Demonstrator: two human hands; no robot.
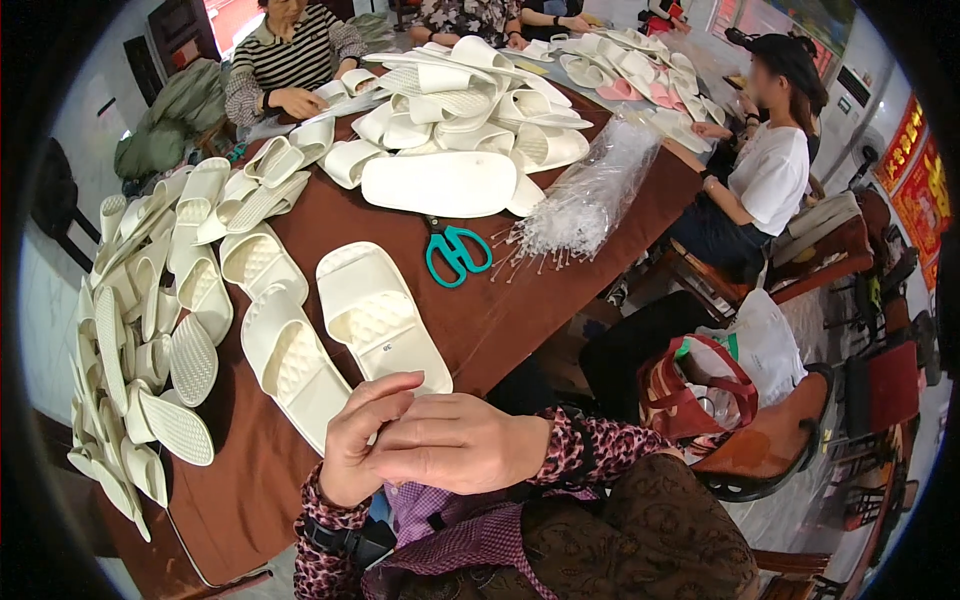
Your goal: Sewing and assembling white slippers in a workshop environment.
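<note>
Close to the table's near edge, my left hand (pixel 350 450) and my right hand (pixel 465 440) are pressed together with their fingers curled. The right fingers fold over the left hand and hide the space between the palms, so anything held there is out of sight. Just beyond my hands lie two cream slippers: the left slipper (pixel 290 350) and the right slipper (pixel 365 300), side by side with toes toward me. The right one's near end is partly covered by my fingers. Teal-handled scissors (pixel 458 255) rest farther off on the brown tablecloth (pixel 500 330).
Cream slippers (pixel 150 300) crowd the table's left side, with a larger slipper heap (pixel 460 110) at the back. A bundle of clear plastic strands (pixel 600 185) lies right of the scissors. Other people sit around the table. A red bag (pixel 700 385) stands on a chair at right.
</note>
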